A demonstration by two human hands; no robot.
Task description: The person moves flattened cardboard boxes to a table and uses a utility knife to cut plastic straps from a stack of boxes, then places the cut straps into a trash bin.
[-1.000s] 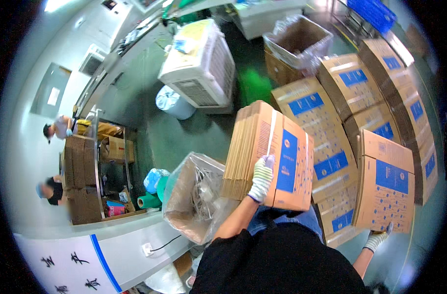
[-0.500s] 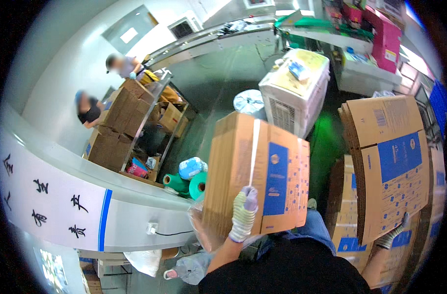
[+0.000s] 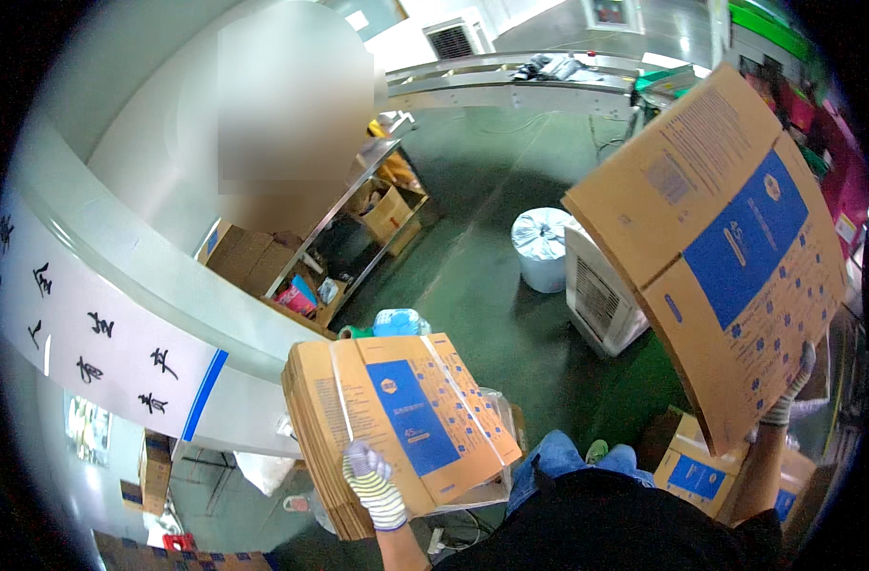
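Observation:
My left hand (image 3: 373, 487), in a striped knit glove, is closed at the white strap of a bundle of flattened cardboard boxes (image 3: 320, 419). That bundle is brown with a blue panel, bound by two straps, and hangs tilted at my left side. My right hand (image 3: 790, 388), gloved as well, grips the lower right edge of more flattened cardboard boxes (image 3: 644, 224). These are held up and leaning at the right, with a blue panel facing up. Their underside is hidden, as are some of my right fingers.
A white air-cooler-like unit (image 3: 598, 290) and a round bin with a plastic liner (image 3: 541, 249) stand ahead on the green floor. At the left are a metal rack (image 3: 344, 257) and a white ledge (image 3: 254, 409). Packed cartons (image 3: 696, 476) lie by my right leg.
The strapped bundle has shifted to the lower left with my left hand. The cardboard in my right hand has risen and tilted, uncovering cartons below. The whole view has turned.

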